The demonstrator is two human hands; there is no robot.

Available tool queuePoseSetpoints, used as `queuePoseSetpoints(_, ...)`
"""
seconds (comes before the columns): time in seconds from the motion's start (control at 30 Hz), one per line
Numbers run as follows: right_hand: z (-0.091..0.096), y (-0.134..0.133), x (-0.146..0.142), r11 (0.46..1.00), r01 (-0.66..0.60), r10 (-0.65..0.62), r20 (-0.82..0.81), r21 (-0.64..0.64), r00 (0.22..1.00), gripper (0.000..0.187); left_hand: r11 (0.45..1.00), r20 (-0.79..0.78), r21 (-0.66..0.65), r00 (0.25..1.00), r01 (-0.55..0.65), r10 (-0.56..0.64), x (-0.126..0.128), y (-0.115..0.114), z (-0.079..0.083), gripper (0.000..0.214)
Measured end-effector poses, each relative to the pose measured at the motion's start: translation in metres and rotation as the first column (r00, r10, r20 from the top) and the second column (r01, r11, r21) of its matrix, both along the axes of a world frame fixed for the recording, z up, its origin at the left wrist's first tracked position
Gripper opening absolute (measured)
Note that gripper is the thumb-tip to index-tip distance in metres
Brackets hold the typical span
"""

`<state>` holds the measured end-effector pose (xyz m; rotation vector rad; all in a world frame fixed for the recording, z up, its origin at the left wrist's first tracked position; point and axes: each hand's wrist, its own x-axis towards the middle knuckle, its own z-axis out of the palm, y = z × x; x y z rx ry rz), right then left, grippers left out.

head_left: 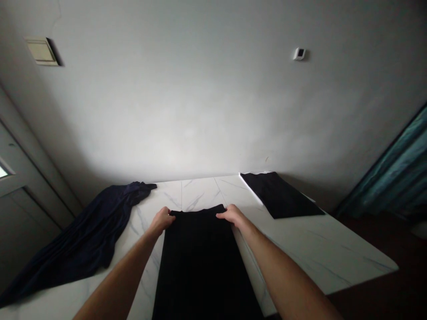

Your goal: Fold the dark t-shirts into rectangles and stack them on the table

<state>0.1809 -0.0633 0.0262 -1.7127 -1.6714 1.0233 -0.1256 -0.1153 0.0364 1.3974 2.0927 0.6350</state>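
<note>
A black piece of cloth, looking like a garment (pixel 200 262), stretches from the middle of the table down past the bottom of the view. My left hand (pixel 162 219) pinches its far left corner, thumb on top. At the far right corner, my right hand (pixel 231 215) grips the same edge between thumb and fingers. The far edge runs slightly wavy between both hands. Its near end is out of view, so I cannot tell its full shape.
A dark blue garment (pixel 90 231) lies crumpled along the table's left side. Folded black cloth (pixel 280 194) with white edging rests at the back right. The marble-patterned table (pixel 333 253) meets the wall; a teal curtain (pixel 390 178) hangs at right, a door (pixel 26 213) stands at left.
</note>
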Motion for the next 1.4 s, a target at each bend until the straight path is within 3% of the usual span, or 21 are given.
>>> queuePoseSetpoints(0.17, 0.003, -0.010, -0.006, 1.000, -0.013, 0.013, -0.095, -0.002, 0.995, 0.025, 0.989, 0.299, -0.113, 0.952, 0.098, -0.061, -0.006, -0.015, 0.005, 0.039)
queuePoseSetpoints(0.27, 0.003, -0.024, -0.002, 0.993, -0.106, 0.094, -0.219, -0.044, 0.971, 0.023, 0.970, 0.450, -0.181, 0.891, 0.160, -0.063, -0.010, -0.032, 0.009, 0.049)
queuePoseSetpoints(0.4, -0.001, -0.041, 0.006, 0.981, -0.175, 0.146, -0.272, -0.088, 0.951, 0.024, 0.986, 0.596, -0.097, 0.802, 0.137, -0.053, -0.003, -0.053, 0.012, 0.055)
queuePoseSetpoints(0.5, -0.002, -0.054, 0.008, 0.980, -0.200, 0.193, -0.245, -0.003, 0.950, 0.026, 0.995, 0.646, -0.091, 0.763, 0.050, 0.021, 0.005, -0.068, 0.009, 0.061)
queuePoseSetpoints(0.57, 0.000, -0.063, 0.009, 0.982, -0.183, 0.188, -0.183, 0.041, 0.965, 0.031, 0.988, 0.660, -0.140, 0.750, 0.058, 0.049, 0.010, -0.078, 0.007, 0.063)
queuePoseSetpoints(0.7, 0.000, -0.079, 0.009, 0.985, -0.141, 0.133, 0.083, 0.102, 0.988, 0.028, 0.985, 0.614, -0.138, 0.789, 0.108, 0.000, 0.019, -0.091, 0.009, 0.062)
queuePoseSetpoints(0.8, -0.004, -0.086, 0.005, 0.979, -0.095, 0.059, 0.202, 0.178, 0.978, 0.023, 0.989, 0.594, -0.036, 0.799, 0.143, -0.094, 0.027, -0.093, 0.016, 0.061)
queuePoseSetpoints(0.87, -0.008, -0.090, 0.004, 0.974, -0.053, 0.014, 0.175, 0.221, 0.985, 0.023, 0.988, 0.625, 0.054, 0.767, 0.146, -0.148, 0.035, -0.094, 0.021, 0.061)
queuePoseSetpoints(0.97, -0.008, -0.096, 0.010, 0.959, -0.010, 0.008, 0.008, 0.283, 1.000, 0.023, 0.984, 0.691, 0.139, 0.701, 0.111, -0.177, 0.051, -0.100, 0.036, 0.057)
queuePoseSetpoints(1.1, 0.010, -0.113, 0.040, 0.925, 0.089, 0.018, -0.276, 0.370, 0.961, 0.028, 0.993, 0.756, 0.118, 0.647, 0.012, -0.097, 0.084, -0.113, 0.067, 0.050)
queuePoseSetpoints(1.2, 0.035, -0.129, 0.078, 0.922, 0.174, -0.015, -0.418, 0.347, 0.908, 0.038, 0.991, 0.790, 0.133, 0.601, 0.024, -0.121, 0.121, -0.118, 0.089, 0.050)
queuePoseSetpoints(1.4, 0.082, -0.137, 0.189, 0.906, 0.299, -0.139, -0.457, 0.300, 0.878, 0.056, 0.959, 0.863, 0.241, 0.420, 0.147, -0.281, 0.221, -0.103, 0.107, 0.053)
